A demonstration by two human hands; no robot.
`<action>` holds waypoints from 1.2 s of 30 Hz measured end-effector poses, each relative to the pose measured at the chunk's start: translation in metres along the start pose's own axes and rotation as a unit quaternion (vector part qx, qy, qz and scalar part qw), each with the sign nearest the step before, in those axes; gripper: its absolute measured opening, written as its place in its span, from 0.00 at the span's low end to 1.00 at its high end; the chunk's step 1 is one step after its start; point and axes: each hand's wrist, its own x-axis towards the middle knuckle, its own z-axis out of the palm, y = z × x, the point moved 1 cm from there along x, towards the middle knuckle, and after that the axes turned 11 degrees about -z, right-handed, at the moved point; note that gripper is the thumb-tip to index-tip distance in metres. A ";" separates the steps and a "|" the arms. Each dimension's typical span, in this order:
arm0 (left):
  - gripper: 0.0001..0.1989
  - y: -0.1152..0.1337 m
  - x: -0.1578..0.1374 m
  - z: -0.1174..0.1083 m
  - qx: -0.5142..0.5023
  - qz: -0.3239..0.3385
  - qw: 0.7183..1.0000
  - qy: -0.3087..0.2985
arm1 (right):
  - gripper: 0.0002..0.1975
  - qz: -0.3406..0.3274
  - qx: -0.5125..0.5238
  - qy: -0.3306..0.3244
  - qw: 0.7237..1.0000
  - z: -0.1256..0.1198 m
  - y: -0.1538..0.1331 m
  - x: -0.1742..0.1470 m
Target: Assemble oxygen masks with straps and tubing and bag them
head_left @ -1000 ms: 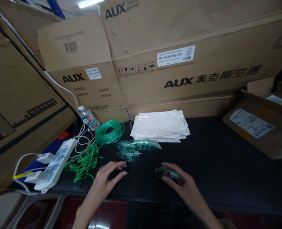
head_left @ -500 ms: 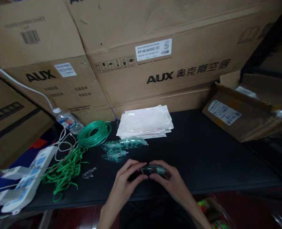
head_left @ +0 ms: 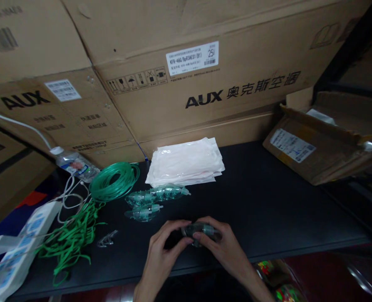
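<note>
Between both hands, above the front of the black table, is a clear greenish oxygen mask with a pale connector on its right side. My left hand pinches the mask's left end with thumb and fingers. My right hand is closed round the right end, its thumb on the near side. Some of the mask is hidden by the fingers. Farther back and to the left, several similar green masks lie in a row, with another mask just in front of them.
White packages are stacked behind the masks. To the left lie coiled green tubing, green elastic straps, small clear pieces, a bottle and a power strip. Large cartons stand behind; an open box is right.
The camera view has shifted to the right, so the table items appear farther left. My hands still hold the mask, with the right thumb now farther onto its near side.
</note>
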 end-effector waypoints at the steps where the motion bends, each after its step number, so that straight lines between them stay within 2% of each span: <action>1: 0.11 0.000 0.000 0.000 -0.001 0.008 1.000 -0.006 | 0.10 0.000 0.002 -0.005 1.000 0.000 -0.001 0.000; 4: 0.11 -0.001 0.002 -0.001 0.001 0.028 1.000 -0.005 | 0.10 -0.010 0.012 -0.024 1.000 -0.001 -0.004 -0.001; 8: 0.13 0.000 0.002 -0.001 0.000 0.027 1.000 0.007 | 0.17 -0.021 0.015 -0.050 0.998 -0.001 -0.001 -0.004; 17: 0.17 -0.003 -0.004 -0.002 -0.024 -0.009 0.999 -0.033 | 0.10 -0.013 -0.006 -0.042 0.999 0.001 0.004 -0.003; 27: 0.18 -0.004 -0.001 -0.003 -0.056 -0.029 0.995 -0.074 | 0.09 -0.022 -0.015 -0.050 0.998 0.000 -0.002 -0.004; 36: 0.19 -0.003 -0.003 -0.003 -0.051 -0.020 0.998 -0.043 | 0.13 -0.042 -0.024 -0.066 0.997 -0.002 -0.002 -0.004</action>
